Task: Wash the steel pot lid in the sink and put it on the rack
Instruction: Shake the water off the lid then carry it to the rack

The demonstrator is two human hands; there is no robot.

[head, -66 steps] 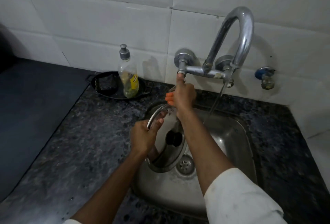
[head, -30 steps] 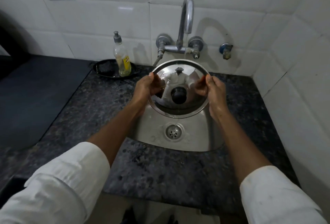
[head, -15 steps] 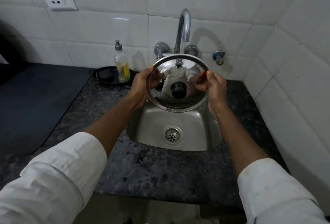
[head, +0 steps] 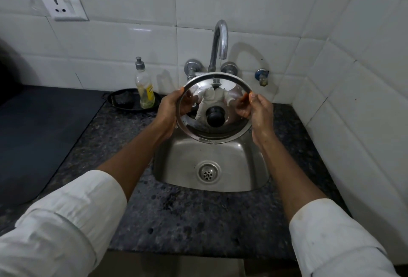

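Observation:
The round steel pot lid (head: 199, 129), shiny with a black knob in its middle, is held up over the back half of the steel sink (head: 185, 166), tilted with its knob side facing me. My left hand (head: 169, 111) grips its left rim and my right hand (head: 260, 112) grips its right rim. The chrome tap (head: 219, 42) curves out from the tiled wall just behind the lid's top edge. No rack is in view.
A soap bottle (head: 144, 86) with yellow liquid stands in a black dish (head: 123, 102) left of the tap. Dark speckled stone counter (head: 198, 221) surrounds the sink. A white tiled wall rises close on the right, and a socket (head: 63, 4) sits high left.
My right hand left the tap handle and took the lid's right rim. Both hands lifted the lid out of the sink basin and hold it higher, and my head has pulled back.

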